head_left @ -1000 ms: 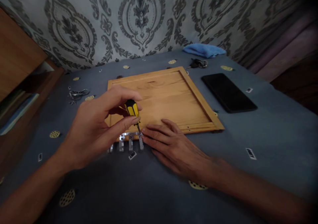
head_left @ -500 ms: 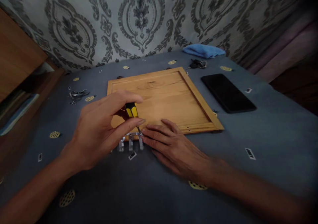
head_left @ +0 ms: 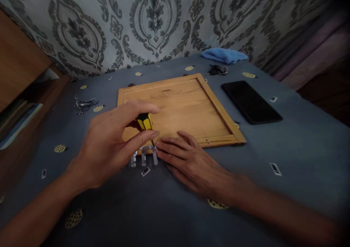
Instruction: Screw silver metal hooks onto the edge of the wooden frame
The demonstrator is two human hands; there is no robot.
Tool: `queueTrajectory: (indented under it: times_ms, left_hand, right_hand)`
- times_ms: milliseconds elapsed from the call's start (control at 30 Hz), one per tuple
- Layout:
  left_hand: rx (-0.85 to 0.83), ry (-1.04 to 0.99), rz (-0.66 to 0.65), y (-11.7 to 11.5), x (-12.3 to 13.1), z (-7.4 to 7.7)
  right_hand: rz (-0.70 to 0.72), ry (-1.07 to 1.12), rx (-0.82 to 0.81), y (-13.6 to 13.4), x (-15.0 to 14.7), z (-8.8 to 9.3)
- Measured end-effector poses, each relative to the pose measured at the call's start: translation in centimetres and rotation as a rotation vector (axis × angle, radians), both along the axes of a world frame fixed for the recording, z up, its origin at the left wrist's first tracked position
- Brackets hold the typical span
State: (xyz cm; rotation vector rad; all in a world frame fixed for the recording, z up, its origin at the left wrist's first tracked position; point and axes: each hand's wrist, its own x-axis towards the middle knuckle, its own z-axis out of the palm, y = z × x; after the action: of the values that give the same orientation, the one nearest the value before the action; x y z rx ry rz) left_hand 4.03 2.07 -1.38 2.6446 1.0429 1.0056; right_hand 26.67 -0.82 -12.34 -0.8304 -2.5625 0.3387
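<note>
My left hand (head_left: 113, 139) grips a short yellow and black screwdriver (head_left: 144, 122) between thumb and fingers. The shaft points down at the right end of a metal hook rack (head_left: 144, 156), whose several prongs stick out past the near edge of a framed wooden board (head_left: 180, 106). Flat on the board's near edge, just right of the rack, lies my right hand (head_left: 187, 161), fingers stretched out and fingertips close to the screwdriver tip. My left hand covers the board's near left corner and part of the rack's left end.
To the right of the board lies a black phone (head_left: 251, 101). Keys (head_left: 218, 70) and a blue cloth (head_left: 224, 55) rest at the back. Small metal pieces (head_left: 86, 104) lie at the left, near a wooden cabinet (head_left: 22, 53). A patterned wall bounds the far side.
The screwdriver handle is turned slightly, and my left fingers have shifted a little with it. My right hand and the board look the same.
</note>
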Motion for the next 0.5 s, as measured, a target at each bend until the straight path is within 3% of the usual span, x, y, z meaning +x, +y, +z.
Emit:
queueTrajectory:
  times_ms: [200,367,500]
  left_hand:
    - [-0.219,-0.097,-0.034,-0.4,-0.3,0.6]
    - [-0.199,-0.248,0.036,-0.9,-0.2,1.4]
    - [-0.197,-0.241,0.047,-0.8,-0.2,1.3]
  right_hand:
    - [-0.005,0.008,0.004,0.0,-0.1,0.0]
    - [-0.003,0.015,0.005,0.0,0.0,-0.1]
    - [0.003,0.013,0.003,0.1,0.1,-0.2]
